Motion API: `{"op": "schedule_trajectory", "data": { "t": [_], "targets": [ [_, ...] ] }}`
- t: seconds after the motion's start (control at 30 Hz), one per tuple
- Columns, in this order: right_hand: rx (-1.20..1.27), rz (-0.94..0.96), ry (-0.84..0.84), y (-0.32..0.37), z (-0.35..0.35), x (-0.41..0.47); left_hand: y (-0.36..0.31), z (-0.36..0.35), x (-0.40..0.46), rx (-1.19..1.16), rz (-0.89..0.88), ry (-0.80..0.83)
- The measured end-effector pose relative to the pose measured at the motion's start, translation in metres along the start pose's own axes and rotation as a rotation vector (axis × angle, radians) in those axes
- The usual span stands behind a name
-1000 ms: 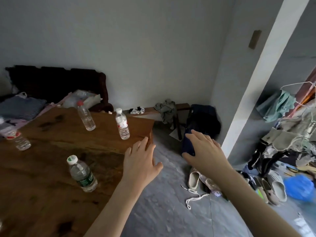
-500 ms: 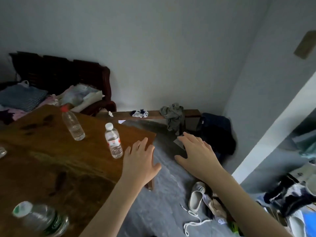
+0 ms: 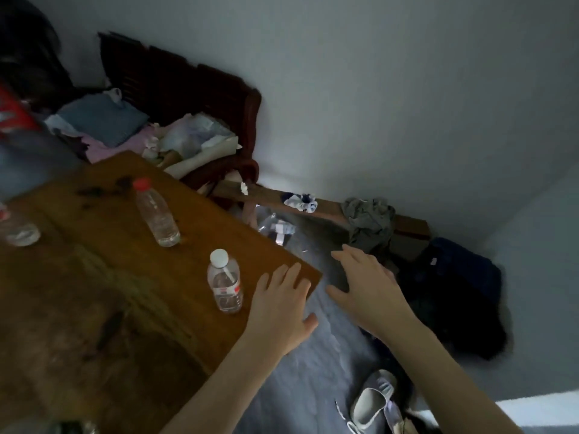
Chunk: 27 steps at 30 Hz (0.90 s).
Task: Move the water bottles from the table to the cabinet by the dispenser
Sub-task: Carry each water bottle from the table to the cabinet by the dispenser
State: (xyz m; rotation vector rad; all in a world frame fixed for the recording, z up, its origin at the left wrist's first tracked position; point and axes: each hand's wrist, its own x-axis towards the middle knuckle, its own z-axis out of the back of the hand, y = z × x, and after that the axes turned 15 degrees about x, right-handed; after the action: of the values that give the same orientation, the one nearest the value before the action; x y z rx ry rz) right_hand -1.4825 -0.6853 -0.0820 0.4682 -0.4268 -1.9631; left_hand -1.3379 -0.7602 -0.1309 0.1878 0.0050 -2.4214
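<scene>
Wooden table (image 3: 94, 308): I count three water bottles standing on it, none lifted.
- White-capped bottle (image 3: 225, 281), upright, near the table's corner at 3 o'clock.
- Red-capped bottle (image 3: 156, 214), upright, toward 12 o'clock from the first.
- Third bottle (image 3: 17, 228), at the 9 o'clock edge of view, partly cut off.

Left hand (image 3: 279, 308): fingers spread, palm down, holding nothing, just beside the white-capped bottle on its 3 o'clock side.
Right hand (image 3: 366, 289): fingers spread, holding nothing, beyond the table's corner, above the floor.

Cabinet and dispenser: not in view (so I cannot tell whether anything has been delivered). My judgement: every visible bottle remains to be moved.
</scene>
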Motion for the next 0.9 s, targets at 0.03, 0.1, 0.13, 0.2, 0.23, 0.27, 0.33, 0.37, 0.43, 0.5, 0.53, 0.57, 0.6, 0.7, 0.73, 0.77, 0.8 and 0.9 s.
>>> {"op": "schedule_trajectory", "data": {
  "t": [0.03, 0.1, 0.13, 0.2, 0.23, 0.27, 0.33, 0.37, 0.43, 0.5, 0.53, 0.57, 0.6, 0.7, 0.73, 0.77, 0.8, 0.9],
  "targets": [
    [0.002, 0.019, 0.019, 0.002, -0.005, 0.011, 0.004, -0.007, 0.002, -0.007, 0.016, 0.020],
    [0.023, 0.067, 0.076, 0.006, -0.019, 0.036, 0.012, -0.020, 0.004, -0.038, 0.067, 0.062],
    [0.034, 0.095, 0.107, 0.007, -0.027, 0.047, 0.015, -0.026, 0.005, -0.055, 0.093, 0.076],
    [0.051, 0.142, 0.167, 0.012, -0.043, 0.068, 0.022, -0.036, 0.003, -0.083, 0.154, 0.088],
    [0.058, 0.159, 0.197, 0.013, -0.052, 0.077, 0.025, -0.041, 0.001, -0.096, 0.187, 0.089],
    [0.063, 0.174, 0.231, 0.015, -0.060, 0.086, 0.028, -0.044, -0.001, -0.110, 0.227, 0.092],
    [0.065, 0.224, 0.304, 0.016, -0.077, 0.102, 0.033, -0.050, -0.007, -0.138, 0.316, 0.096],
    [0.055, 0.258, 0.340, 0.016, -0.085, 0.110, 0.035, -0.054, -0.010, -0.151, 0.366, 0.097],
    [0.030, 0.329, 0.400, 0.018, -0.098, 0.123, 0.035, -0.060, -0.017, -0.181, 0.475, 0.116],
    [0.019, 0.384, 0.447, 0.019, -0.106, 0.135, 0.034, -0.067, -0.024, -0.206, 0.577, 0.147],
    [0.020, 0.406, 0.472, 0.020, -0.110, 0.141, 0.033, -0.072, -0.026, -0.224, 0.630, 0.160],
    [0.025, 0.426, 0.497, 0.019, -0.113, 0.146, 0.032, -0.076, -0.027, -0.251, 0.691, 0.169],
    [0.031, 0.442, 0.520, 0.019, -0.116, 0.150, 0.032, -0.080, -0.028, -0.287, 0.761, 0.173],
    [0.040, 0.464, 0.569, 0.015, -0.127, 0.159, 0.032, -0.095, -0.024, -0.435, 0.981, 0.117],
    [0.046, 0.463, 0.580, 0.014, -0.131, 0.161, 0.032, -0.099, -0.021, -0.491, 1.041, 0.079],
    [0.051, 0.459, 0.591, 0.012, -0.135, 0.162, 0.033, -0.103, -0.016, -0.553, 1.092, 0.033],
    [0.057, 0.456, 0.599, 0.010, -0.139, 0.163, 0.033, -0.105, -0.011, -0.617, 1.133, -0.022],
    [0.074, 0.444, 0.617, 0.004, -0.149, 0.167, 0.038, -0.108, 0.008, -0.742, 1.197, -0.194]
  ]
}}
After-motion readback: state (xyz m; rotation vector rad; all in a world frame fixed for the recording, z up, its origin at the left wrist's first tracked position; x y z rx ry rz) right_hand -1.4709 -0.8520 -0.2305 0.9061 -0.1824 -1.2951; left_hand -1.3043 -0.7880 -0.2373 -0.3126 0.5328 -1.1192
